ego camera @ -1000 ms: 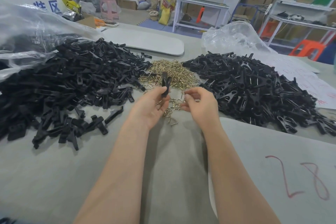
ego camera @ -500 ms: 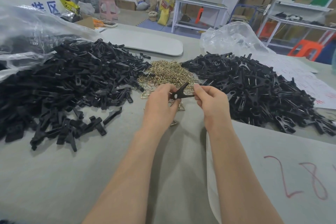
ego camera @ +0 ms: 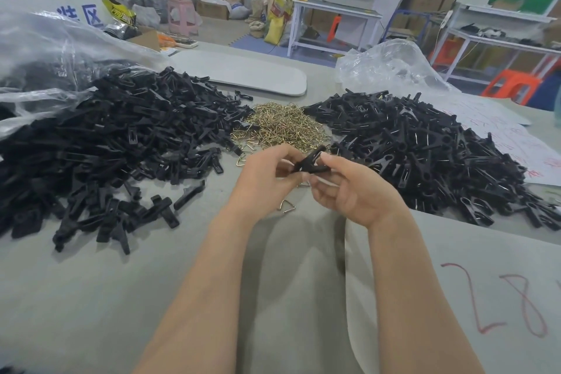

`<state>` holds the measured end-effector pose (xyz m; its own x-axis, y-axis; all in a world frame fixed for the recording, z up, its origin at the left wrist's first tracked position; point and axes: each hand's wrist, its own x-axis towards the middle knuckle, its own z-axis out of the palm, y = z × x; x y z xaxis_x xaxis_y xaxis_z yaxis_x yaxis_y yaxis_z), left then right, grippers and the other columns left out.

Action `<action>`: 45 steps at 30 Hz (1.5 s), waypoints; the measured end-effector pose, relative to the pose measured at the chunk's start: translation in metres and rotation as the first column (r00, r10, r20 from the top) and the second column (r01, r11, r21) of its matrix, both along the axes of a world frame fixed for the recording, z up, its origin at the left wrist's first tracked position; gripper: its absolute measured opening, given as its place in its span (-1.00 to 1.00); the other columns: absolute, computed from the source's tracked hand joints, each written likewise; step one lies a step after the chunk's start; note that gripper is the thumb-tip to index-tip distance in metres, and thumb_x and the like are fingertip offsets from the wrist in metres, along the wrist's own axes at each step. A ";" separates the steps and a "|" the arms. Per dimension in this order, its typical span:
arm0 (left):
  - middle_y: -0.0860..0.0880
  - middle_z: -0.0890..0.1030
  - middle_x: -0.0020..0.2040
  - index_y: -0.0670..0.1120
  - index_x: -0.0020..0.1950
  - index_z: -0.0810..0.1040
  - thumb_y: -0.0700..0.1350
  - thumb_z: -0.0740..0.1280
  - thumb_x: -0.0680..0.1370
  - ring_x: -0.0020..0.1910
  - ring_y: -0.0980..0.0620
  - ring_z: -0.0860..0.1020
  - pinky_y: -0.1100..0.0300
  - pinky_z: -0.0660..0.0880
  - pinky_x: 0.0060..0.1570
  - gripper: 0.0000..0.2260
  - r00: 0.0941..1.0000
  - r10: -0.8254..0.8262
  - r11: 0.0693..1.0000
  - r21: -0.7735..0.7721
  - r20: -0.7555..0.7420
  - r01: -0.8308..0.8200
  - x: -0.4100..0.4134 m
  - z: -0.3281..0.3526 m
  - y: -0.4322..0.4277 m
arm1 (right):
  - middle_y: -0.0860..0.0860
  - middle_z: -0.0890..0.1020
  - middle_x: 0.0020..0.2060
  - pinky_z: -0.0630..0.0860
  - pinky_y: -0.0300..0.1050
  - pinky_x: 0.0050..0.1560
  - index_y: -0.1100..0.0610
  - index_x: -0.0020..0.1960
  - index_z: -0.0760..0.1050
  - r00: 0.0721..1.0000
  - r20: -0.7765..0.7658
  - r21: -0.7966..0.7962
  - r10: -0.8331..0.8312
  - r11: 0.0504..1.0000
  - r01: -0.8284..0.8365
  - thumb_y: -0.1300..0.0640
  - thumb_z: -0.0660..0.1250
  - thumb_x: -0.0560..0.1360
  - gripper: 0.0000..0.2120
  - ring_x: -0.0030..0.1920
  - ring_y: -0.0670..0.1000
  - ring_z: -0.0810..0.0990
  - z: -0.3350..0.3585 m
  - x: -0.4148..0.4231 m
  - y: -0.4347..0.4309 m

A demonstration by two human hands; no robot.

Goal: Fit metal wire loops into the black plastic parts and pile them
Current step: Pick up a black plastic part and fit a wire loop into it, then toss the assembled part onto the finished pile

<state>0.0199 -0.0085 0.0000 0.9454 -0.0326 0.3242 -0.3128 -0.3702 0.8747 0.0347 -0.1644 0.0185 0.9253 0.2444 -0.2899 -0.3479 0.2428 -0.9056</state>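
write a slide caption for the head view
Left hand and right hand hold one black plastic part in front of the wire loops, between left pile and right pile.

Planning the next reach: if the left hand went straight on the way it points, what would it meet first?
Likely the wire loop pile, lying just past the black part that the left hand and right hand pinch together; depth is unclear, so it might pass above.

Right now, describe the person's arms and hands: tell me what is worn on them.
Nothing is worn. The left hand and right hand are bare, without gloves, and no ring shows on either. The left forearm and right forearm are bare too: no sleeves, watch, bracelet or markings in view.
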 end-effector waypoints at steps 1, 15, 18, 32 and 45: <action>0.17 0.59 -0.24 0.07 -0.13 0.54 -0.28 0.46 0.42 -0.20 0.21 0.57 0.38 0.50 -0.05 -0.75 1.000 -0.028 1.000 0.000 0.001 0.028 -0.001 0.002 0.001 | 0.11 0.65 -0.14 0.61 -0.11 -0.20 0.17 0.00 0.53 0.998 -0.030 0.047 0.063 0.997 -0.062 0.06 0.40 0.37 -0.73 -0.20 0.03 0.67 -0.001 -0.001 -0.003; 0.09 0.61 -0.11 0.17 -0.09 0.53 -0.18 0.47 0.42 -0.07 0.29 0.51 0.49 0.33 0.07 -0.74 0.988 -0.107 0.994 0.049 0.108 0.102 -0.003 0.007 0.003 | 0.17 0.70 -0.17 0.63 -0.11 -0.14 0.26 0.12 0.54 0.968 -0.010 0.251 0.250 0.938 -0.240 -0.16 0.31 0.30 -0.42 -0.13 0.06 0.70 -0.013 0.000 -0.001; 0.15 0.60 -0.03 0.17 0.00 0.53 -0.19 0.46 0.44 0.03 0.22 0.53 0.23 0.39 0.20 -0.71 0.981 -0.168 0.986 0.026 0.096 0.166 -0.003 0.006 0.002 | 0.18 0.70 -0.15 0.63 -0.12 -0.14 0.26 0.11 0.56 0.975 0.020 0.305 0.220 0.927 -0.216 -0.12 0.30 0.35 -0.48 -0.12 0.03 0.70 -0.016 0.001 -0.001; 0.11 0.62 0.00 0.01 0.05 0.61 -0.20 0.46 0.44 0.04 0.17 0.54 0.32 0.42 0.11 -0.78 0.989 -0.102 0.994 0.051 0.107 0.097 -0.001 0.004 0.001 | 0.14 0.68 -0.20 0.63 -0.15 -0.19 0.18 0.01 0.59 0.980 0.007 0.117 0.197 0.973 -0.197 -0.17 0.25 0.33 -0.53 -0.19 0.02 0.70 -0.010 -0.001 0.007; 0.09 0.43 0.20 0.04 0.23 0.43 -0.07 0.32 0.55 0.07 0.26 0.45 0.30 0.39 0.16 -0.74 0.856 0.517 0.798 -0.352 -0.019 -0.489 0.007 0.004 0.007 | -0.01 0.45 0.12 0.60 -0.08 0.06 0.03 0.54 -0.08 0.681 0.238 0.372 -0.692 0.713 0.594 0.04 0.35 0.52 -0.22 -0.09 -0.06 0.60 0.046 0.048 -0.001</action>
